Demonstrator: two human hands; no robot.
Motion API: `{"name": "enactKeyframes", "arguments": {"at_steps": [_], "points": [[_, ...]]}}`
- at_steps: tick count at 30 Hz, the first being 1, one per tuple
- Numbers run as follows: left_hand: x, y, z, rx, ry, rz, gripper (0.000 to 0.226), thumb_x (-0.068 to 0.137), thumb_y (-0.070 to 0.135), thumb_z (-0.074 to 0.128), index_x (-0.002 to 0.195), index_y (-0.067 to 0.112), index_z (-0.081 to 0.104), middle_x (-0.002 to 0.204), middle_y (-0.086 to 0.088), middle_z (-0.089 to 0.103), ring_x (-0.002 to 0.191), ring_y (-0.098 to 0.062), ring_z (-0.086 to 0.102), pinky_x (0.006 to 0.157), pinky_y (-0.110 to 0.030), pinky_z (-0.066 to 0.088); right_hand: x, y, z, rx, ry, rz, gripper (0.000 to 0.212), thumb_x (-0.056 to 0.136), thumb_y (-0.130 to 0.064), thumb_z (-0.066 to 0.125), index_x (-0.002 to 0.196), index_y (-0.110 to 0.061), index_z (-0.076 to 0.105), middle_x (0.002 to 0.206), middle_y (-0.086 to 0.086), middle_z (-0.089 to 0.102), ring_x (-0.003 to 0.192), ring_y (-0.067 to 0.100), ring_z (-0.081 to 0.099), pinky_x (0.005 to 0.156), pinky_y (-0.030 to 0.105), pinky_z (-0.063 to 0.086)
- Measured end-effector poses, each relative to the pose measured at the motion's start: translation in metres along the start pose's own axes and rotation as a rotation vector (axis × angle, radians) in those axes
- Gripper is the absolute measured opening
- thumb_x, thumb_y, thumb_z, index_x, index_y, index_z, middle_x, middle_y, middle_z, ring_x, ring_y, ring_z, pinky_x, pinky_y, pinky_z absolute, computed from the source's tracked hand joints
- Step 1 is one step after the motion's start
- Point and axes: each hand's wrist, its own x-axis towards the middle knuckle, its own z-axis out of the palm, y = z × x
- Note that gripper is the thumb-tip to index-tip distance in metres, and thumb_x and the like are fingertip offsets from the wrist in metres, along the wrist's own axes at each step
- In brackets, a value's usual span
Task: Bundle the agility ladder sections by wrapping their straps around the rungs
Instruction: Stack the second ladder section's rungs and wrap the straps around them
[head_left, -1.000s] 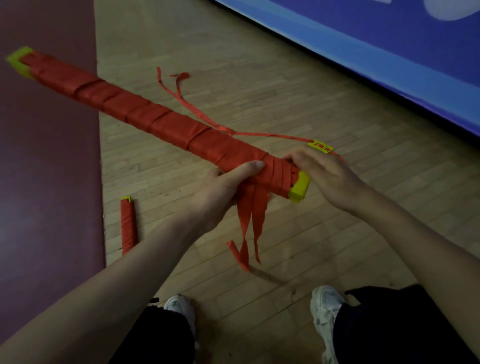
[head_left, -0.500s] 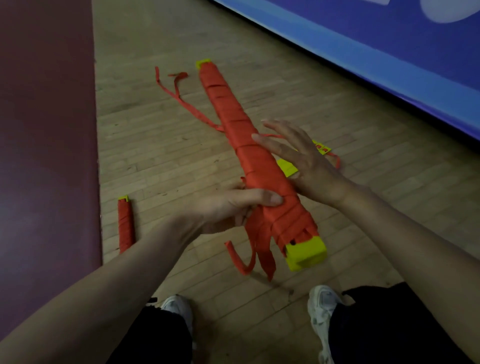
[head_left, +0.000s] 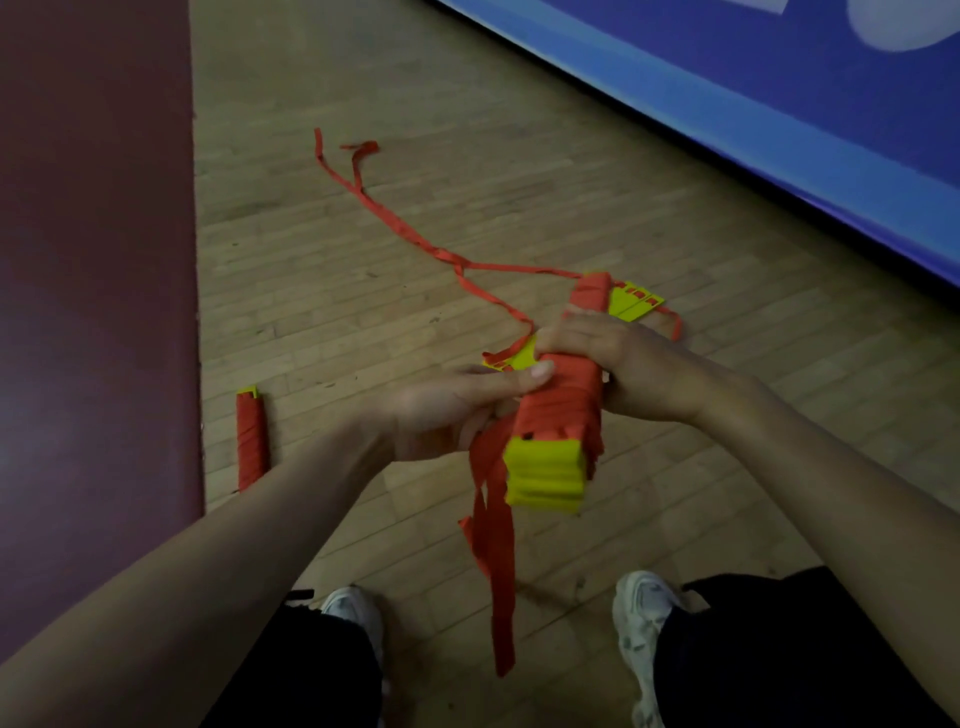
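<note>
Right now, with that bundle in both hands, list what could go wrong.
1. The loose red fabric strap tails hang untucked from the red-wrapped bundle of yellow plastic rungs, which the left hand and right hand both grip; the wraps may slacken.
2. Those tails dangle near the white shoes and could be stepped on.
3. The long red strap trailing over the wooden floor to the flat yellow rungs might tangle or trip.
</note>
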Motion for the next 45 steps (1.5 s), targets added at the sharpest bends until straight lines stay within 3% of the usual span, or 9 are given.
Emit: {"name": "enactKeyframes", "arguments": {"at_steps": [4, 10, 13, 18, 25, 30, 37, 41, 45], "points": [[0.002, -0.001, -0.002, -0.045, 0.124, -0.002, 0.048, 0.094, 0.042, 0.043, 0.062, 0.011, 0.062, 0.054, 0.0, 0.056, 0.041, -0.01, 0.051, 0.043, -0.02, 0.046, -0.002, 0.0, -0.003, 0.091, -0.097, 0.142, 0.04, 0.071, -0.008, 0.066, 0.111, -0.006, 0.063, 0.107, 0.01, 0.065, 0.101, 0.018, 0.057, 0.091, 0.028, 0.041], [0.01, -0.007, -0.007, -0.239, 0.145, 0.209, 0.022, 0.074, 0.027, 0.049, 0.094, 0.018, 0.054, 0.061, 0.001, 0.043, 0.042, -0.007, 0.028, 0.044, -0.019, 0.01, -0.004, 0.0, -0.018, 0.139, -0.131, 0.304, 0.031, 0.071, 0.0, 0.066, 0.093, -0.021, 0.064, 0.085, -0.007, 0.059, 0.078, -0.001, 0.049, 0.067, -0.001, 0.032], [0.014, -0.013, -0.007, -0.327, 0.183, 0.298, 0.012, 0.063, 0.013, 0.047, 0.072, 0.015, 0.055, 0.063, 0.001, 0.038, 0.047, -0.008, 0.028, 0.046, -0.021, 0.014, -0.003, -0.001, -0.029, 0.205, -0.108, 0.386, 0.035, 0.066, -0.009, 0.063, 0.068, -0.042, 0.05, 0.063, -0.02, 0.054, 0.062, -0.006, 0.048, 0.057, 0.007, 0.032], [0.023, -0.02, -0.005, -0.23, 0.247, 0.438, 0.048, 0.056, 0.003, 0.068, 0.096, 0.013, 0.045, 0.075, 0.005, 0.049, 0.051, -0.01, 0.029, 0.045, -0.022, 0.021, -0.005, 0.006, -0.034, 0.196, -0.1, 0.521, 0.028, 0.067, -0.015, 0.067, 0.059, -0.034, 0.048, 0.054, -0.011, 0.046, 0.053, -0.001, 0.046, 0.054, 0.028, 0.037], [0.031, -0.022, 0.003, 0.066, 0.603, 0.57, 0.019, 0.081, 0.022, 0.069, 0.082, 0.008, 0.057, 0.068, -0.005, 0.045, 0.054, -0.008, 0.04, 0.052, -0.019, 0.033, -0.004, 0.002, -0.038, 0.032, -0.152, 0.588, 0.019, 0.071, -0.027, 0.067, 0.073, -0.032, 0.049, 0.069, -0.008, 0.057, 0.073, 0.019, 0.057, 0.059, 0.029, 0.041], [0.033, -0.024, 0.003, 0.117, 0.712, 0.615, 0.038, 0.092, 0.027, 0.06, 0.081, -0.01, 0.061, 0.072, -0.011, 0.056, 0.068, -0.016, 0.051, 0.062, -0.025, 0.04, -0.002, 0.001, -0.034, -0.016, -0.181, 0.613, 0.047, 0.072, -0.036, 0.065, 0.116, -0.028, 0.05, 0.102, 0.001, 0.065, 0.093, 0.026, 0.062, 0.076, 0.038, 0.052], [0.024, -0.018, -0.005, 0.125, 0.558, 0.554, 0.014, 0.084, 0.014, 0.067, 0.082, 0.01, 0.054, 0.06, 0.001, 0.06, 0.046, -0.009, 0.046, 0.049, -0.022, 0.039, 0.0, -0.007, -0.042, 0.085, -0.208, 0.624, 0.06, 0.066, -0.029, 0.069, 0.123, -0.019, 0.049, 0.101, -0.003, 0.064, 0.085, 0.015, 0.061, 0.074, 0.032, 0.05], [0.022, -0.017, -0.005, 0.106, 0.573, 0.579, 0.03, 0.077, 0.015, 0.071, 0.09, -0.009, 0.06, 0.077, -0.013, 0.065, 0.064, -0.015, 0.062, 0.063, -0.029, 0.05, 0.0, -0.007, -0.04, 0.444, -0.256, 0.635, 0.027, 0.057, -0.006, 0.07, 0.077, -0.016, 0.056, 0.062, -0.007, 0.052, 0.056, 0.008, 0.047, 0.054, 0.027, 0.038], [0.02, -0.013, -0.004, 0.243, 0.61, 0.654, 0.021, 0.081, 0.023, 0.066, 0.084, 0.002, 0.066, 0.084, -0.012, 0.064, 0.079, -0.019, 0.059, 0.075, -0.039, 0.048, -0.003, -0.001, -0.038, 0.597, -0.29, 0.642, 0.026, 0.067, 0.006, 0.067, 0.072, -0.016, 0.053, 0.061, -0.005, 0.048, 0.054, 0.009, 0.045, 0.055, 0.028, 0.037]]}}
